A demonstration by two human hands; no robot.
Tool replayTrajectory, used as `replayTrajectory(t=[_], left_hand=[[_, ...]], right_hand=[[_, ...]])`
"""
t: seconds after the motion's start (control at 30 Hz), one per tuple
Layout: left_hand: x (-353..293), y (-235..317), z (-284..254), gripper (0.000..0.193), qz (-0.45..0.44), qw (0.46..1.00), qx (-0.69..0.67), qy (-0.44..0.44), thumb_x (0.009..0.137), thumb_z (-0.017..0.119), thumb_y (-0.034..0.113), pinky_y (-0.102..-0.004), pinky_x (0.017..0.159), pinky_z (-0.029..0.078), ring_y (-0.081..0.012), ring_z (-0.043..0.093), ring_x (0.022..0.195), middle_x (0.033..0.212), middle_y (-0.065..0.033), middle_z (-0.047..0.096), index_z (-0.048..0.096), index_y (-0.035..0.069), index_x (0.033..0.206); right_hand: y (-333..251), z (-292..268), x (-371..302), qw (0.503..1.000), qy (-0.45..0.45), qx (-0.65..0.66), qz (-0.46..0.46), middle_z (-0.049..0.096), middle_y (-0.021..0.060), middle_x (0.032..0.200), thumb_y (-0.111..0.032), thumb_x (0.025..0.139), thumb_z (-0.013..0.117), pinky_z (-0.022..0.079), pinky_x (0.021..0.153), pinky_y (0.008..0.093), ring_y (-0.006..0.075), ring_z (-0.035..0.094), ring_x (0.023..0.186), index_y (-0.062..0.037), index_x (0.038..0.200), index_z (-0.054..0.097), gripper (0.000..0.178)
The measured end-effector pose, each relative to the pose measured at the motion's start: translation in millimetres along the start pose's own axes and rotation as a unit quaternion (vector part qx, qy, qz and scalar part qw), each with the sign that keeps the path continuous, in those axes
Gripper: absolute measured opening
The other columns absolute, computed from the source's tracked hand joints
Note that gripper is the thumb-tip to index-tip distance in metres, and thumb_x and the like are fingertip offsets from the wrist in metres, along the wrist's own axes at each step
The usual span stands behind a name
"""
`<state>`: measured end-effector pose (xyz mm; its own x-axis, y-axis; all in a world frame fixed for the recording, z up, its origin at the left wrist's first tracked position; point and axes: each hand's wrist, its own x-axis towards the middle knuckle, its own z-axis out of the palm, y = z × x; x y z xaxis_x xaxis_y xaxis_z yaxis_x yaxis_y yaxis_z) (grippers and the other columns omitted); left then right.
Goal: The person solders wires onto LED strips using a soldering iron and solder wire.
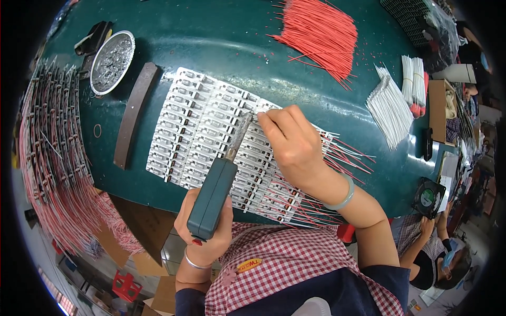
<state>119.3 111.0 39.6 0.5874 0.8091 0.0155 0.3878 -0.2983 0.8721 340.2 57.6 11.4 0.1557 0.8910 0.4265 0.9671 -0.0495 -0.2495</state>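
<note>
Our left hand (211, 246) grips the green-handled tool (213, 197); our right hand (293, 142) pinches beside its metal tip (244, 128), on what we cannot tell, over white boards (182, 118) on the tabletop (211, 26). We should steady both, fingertips (262, 119) clear of metal.

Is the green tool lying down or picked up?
Picked up: the left hand is wrapped around the green tool, and its metal tip is over the white strips.

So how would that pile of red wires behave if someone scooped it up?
The red wires look light and probably springy, being thin and mostly straight. They'd likely slide apart, since no tie shows and some ends stick out.
</note>
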Motion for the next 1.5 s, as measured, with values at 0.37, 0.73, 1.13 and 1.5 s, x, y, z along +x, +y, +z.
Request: replayTrajectory(t=[0.37, 0.73, 1.13, 1.5], left_hand=[[-0.9, -1.8, -2.6, 0.02, 0.024, 0.998, -0.041, 0.034, 0.078, 0.073, -0.006, -0.0299, 0.062, 0.052, -0.0257, 0.066, 0.07, 0.09, -0.0164, 0.067, 0.068, -0.007, 0.097], [0.4, 0.8, 0.6, 0.017, -0.01, 1.0, -0.008, 0.003, 0.076, 0.075, -0.005, -0.032, 0.066, 0.054, -0.0269, 0.068, 0.072, 0.09, -0.0151, 0.068, 0.068, -0.005, 0.092], [-7.0, 0.0, -8.1, 0.022, -0.027, 0.998, -0.009, 0.051, 0.08, 0.073, -0.001, -0.0317, 0.067, 0.055, -0.0268, 0.068, 0.074, 0.092, -0.0162, 0.068, 0.068, -0.006, 0.101], [6.4, 1.0, 1.3, 0.024, 0.025, 0.998, -0.031, 0.052, 0.079, 0.074, -0.003, -0.0305, 0.068, 0.054, -0.0251, 0.069, 0.074, 0.093, -0.017, 0.069, 0.068, -0.008, 0.102]], right_hand=[[-0.9, -1.8, 1.1, 1.0, -0.006, -0.007, 0.007, 0.059, 0.0109, 0.089, -0.004, 0.068, 0.064, 0.052, 0.063, 0.0318, 0.0234, 0.058, 0.082, 0.0086, 0.1, 0.066, 0.035], [-1.4, -1.3, 0.7, 1.0, -0.003, -0.004, 0.005, 0.059, 0.0108, 0.089, -0.005, 0.068, 0.063, 0.052, 0.063, 0.0313, 0.0234, 0.057, 0.082, 0.0091, 0.102, 0.065, 0.037], [-0.4, -0.8, 0.0, 1.0, -0.002, -0.006, 0.007, 0.058, 0.0106, 0.087, -0.004, 0.068, 0.063, 0.052, 0.064, 0.0308, 0.0234, 0.056, 0.082, 0.0095, 0.1, 0.066, 0.036], [8.5, -3.6, 6.7, 0.999, 0.036, 0.005, 0.007, 0.06, 0.0109, 0.089, -0.003, 0.067, 0.065, 0.051, 0.064, 0.0329, 0.0243, 0.058, 0.081, 0.0081, 0.1, 0.067, 0.034]])
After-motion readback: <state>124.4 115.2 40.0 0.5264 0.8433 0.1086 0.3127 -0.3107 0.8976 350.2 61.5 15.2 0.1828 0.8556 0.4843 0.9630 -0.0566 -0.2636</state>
